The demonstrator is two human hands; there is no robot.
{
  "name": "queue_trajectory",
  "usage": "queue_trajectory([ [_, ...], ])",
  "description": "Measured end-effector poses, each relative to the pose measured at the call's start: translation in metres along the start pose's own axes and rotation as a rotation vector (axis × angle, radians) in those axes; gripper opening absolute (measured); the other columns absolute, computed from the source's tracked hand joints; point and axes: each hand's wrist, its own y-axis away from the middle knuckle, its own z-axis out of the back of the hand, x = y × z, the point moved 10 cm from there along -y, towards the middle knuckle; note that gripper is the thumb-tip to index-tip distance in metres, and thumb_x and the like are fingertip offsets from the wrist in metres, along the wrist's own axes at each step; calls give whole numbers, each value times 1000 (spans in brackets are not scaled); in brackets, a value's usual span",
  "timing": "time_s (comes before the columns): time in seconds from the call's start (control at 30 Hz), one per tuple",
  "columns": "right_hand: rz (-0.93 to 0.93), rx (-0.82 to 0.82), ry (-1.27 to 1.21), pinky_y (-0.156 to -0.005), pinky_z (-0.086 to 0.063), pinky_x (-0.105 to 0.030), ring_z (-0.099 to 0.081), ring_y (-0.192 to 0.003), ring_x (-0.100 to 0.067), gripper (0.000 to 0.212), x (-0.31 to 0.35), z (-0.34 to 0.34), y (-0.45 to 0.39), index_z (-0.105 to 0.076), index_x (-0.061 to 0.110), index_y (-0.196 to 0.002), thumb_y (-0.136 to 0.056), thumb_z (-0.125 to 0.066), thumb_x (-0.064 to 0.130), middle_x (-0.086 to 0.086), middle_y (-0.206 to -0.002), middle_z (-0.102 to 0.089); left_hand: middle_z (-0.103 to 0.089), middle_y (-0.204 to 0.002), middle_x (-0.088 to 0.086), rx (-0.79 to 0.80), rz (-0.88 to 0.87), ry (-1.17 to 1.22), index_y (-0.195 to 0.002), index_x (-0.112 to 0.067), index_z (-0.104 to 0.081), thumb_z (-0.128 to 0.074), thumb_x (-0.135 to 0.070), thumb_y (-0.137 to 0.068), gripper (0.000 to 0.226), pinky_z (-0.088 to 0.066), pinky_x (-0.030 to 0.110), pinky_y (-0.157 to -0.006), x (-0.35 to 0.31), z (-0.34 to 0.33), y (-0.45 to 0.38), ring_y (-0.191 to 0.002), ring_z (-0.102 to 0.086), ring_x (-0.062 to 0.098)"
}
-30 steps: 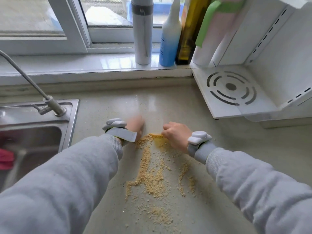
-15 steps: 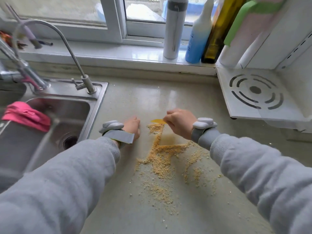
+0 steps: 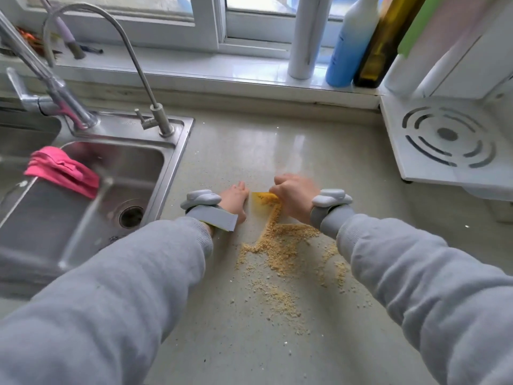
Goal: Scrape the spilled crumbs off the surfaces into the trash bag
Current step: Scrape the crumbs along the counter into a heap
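- The counter (image 3: 277, 140) carries everything; a steel sink (image 3: 116, 173) is set into its left edge, with a pink cloth (image 3: 61, 169) draped over the basin divider.
- The crumbs (image 3: 280, 243) lie mid-counter, in a ridge and a loose scatter trailing toward the near edge. They look dry, light and loose, so they should slide easily but spill round any blade; no trash bag is in view.
- The right hand (image 3: 295, 194) curls around a yellow scraper (image 3: 261, 198), apparently thin, stiff plastic, best held along its top edge.
- The left hand (image 3: 234, 200) rests flat, fingers straight, just left of the scraper.
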Motion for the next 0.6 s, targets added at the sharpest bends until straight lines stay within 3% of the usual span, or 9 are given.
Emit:
queue_trajectory([
  [0.2, 114, 117, -74, -61, -35, -29, -37, -77, -14, 23, 59, -13, 57, -66, 12, -104, -90, -51, 2, -2, -85, -50, -10, -158, 15, 19, 6, -36, -149, 2, -14, -45, -5, -93, 64, -25, 34, -117, -5, -3, 16, -143, -25, 29],
  [0.37, 184, 179, -56, -60, -37, -31, -45, -85, -19, 24, 86, -21, 85, -66, 13, -108, -94, -48, 7, -5, -94, -56, -26, -153, 14, 52, -27, -55, -146, 0, -26, -42, -6, -94, 55, -30, 38, -113, 3, -12, 35, -137, -35, 28],
  [0.5, 103, 70, -53, -70, -53, -35, -54, -93, -20, 32, 77, -3, 76, -65, 15, -117, -97, -43, 6, -4, -99, -61, -20, -157, 12, 27, -56, -54, -145, -1, -30, -37, -5, -96, 49, -29, 37, -115, 14, -16, 52, -140, -32, 26],
  [0.6, 32, 7, -53, -76, -52, -38, -55, -99, -22, 33, 75, 2, 55, -65, 15, -119, -97, -41, 7, -5, -104, -62, -13, -159, 11, 19, -49, -36, -148, -2, -24, -36, -6, -97, 52, -26, 34, -116, 28, -22, 65, -142, -29, 25],
])
